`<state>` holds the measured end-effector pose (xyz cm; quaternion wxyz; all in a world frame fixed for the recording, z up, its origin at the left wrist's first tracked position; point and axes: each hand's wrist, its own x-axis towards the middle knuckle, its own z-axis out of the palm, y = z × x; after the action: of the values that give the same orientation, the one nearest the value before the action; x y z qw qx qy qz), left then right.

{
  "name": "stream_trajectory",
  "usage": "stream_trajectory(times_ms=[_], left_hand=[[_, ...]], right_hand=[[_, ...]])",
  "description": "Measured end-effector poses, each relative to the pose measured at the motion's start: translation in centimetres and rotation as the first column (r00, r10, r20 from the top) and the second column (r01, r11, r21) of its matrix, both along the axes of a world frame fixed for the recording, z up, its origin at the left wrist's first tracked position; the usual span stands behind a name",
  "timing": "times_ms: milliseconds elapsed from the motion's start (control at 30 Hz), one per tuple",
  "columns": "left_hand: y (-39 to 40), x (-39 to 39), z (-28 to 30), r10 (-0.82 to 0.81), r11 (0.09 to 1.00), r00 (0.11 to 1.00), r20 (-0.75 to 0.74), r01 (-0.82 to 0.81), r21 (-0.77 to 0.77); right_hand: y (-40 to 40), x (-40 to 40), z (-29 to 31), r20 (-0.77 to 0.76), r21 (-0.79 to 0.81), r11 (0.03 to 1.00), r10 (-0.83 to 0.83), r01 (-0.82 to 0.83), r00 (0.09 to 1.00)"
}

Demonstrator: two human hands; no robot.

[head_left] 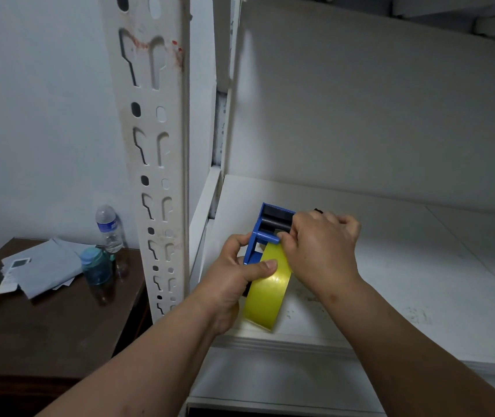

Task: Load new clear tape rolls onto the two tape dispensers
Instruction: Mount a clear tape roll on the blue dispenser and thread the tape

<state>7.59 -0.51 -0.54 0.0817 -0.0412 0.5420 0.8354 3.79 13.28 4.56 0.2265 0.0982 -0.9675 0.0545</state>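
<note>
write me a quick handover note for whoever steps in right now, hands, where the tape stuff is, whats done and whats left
Left hand: grips the blue tape dispenser from its left side, thumb pressed on the yellowish clear tape roll.
Right hand: fingers curled at the dispenser's front, by the black roller, apparently pinching the tape end; the pinch itself is hidden.
Where: dispenser and roll are held over the white shelf, near its front left corner.
Done: roll appears seated in this dispenser.
Left: finish threading the tape past the roller. No second dispenser or spare roll is in view, so that one still needs finding and loading.
</note>
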Motion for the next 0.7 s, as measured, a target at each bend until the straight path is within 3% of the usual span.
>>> stream_trajectory(times_ms=[367,700], left_hand=[[-0.4,0.0,0.7,-0.079,0.989,0.997,-0.017,0.077,-0.123],[1.4,0.5,0.1,0.161,0.979,0.982,-0.098,-0.172,-0.108]], right_hand=[[-0.2,0.1,0.8,-0.048,0.057,0.998,0.037,-0.034,0.998],[0.3,0.1,0.3,-0.082,0.016,0.999,0.040,-0.039,0.996]])
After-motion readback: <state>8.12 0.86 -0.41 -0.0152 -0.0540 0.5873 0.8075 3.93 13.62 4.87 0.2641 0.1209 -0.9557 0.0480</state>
